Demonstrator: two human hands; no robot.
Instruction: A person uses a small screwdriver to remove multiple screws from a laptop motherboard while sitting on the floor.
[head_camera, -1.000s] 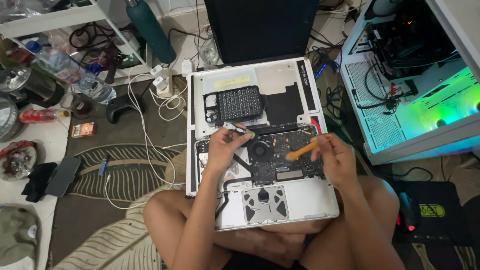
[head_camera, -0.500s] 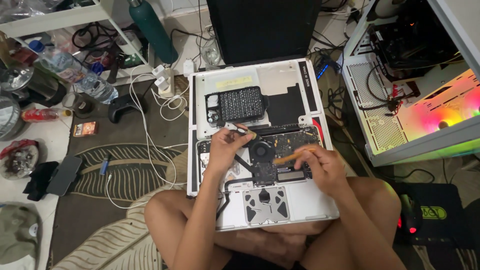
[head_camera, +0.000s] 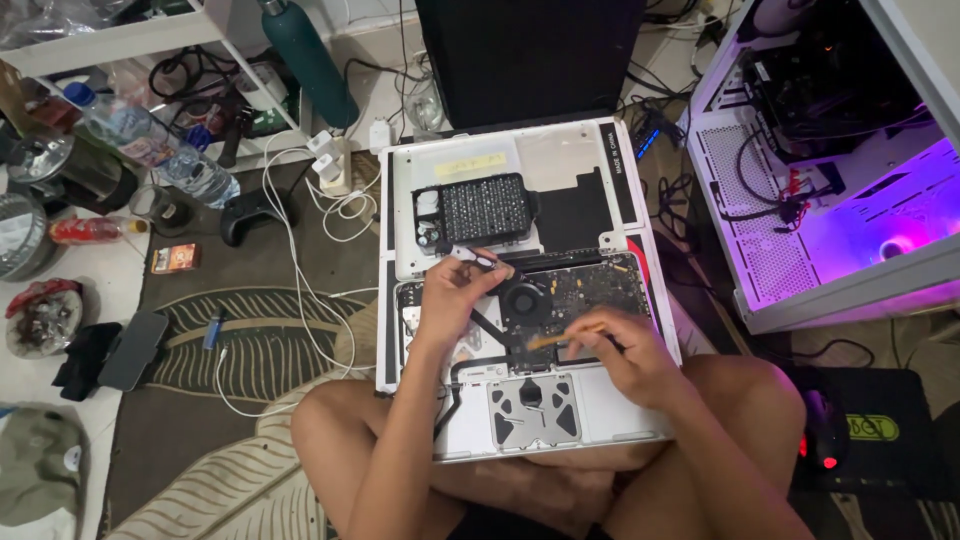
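Observation:
An opened white laptop (head_camera: 620, 420) lies on my crossed legs, its inner board and round black fan (head_camera: 524, 299) exposed. My left hand (head_camera: 452, 292) pinches a thin metal tool (head_camera: 478, 261) over the board near the fan's upper left. My right hand (head_camera: 622, 352) grips an orange pry stick (head_camera: 556, 338), its tip pressed low against the board just below the fan. A black screwdriver bit case (head_camera: 484, 209) rests on the white bottom cover (head_camera: 560, 150) behind the laptop.
An open desktop computer case (head_camera: 830, 200) glowing purple stands at right. Left are white cables (head_camera: 300, 250), a black game controller (head_camera: 255, 213), water bottles (head_camera: 150, 145), a teal flask (head_camera: 310, 65) and a phone (head_camera: 133, 350) on a patterned rug. A black mouse (head_camera: 822, 430) sits by my right knee.
My right hand has moved left and lowered the orange stick from near the board's right side to beneath the fan. The case lights turned from green to purple. My left hand stayed put.

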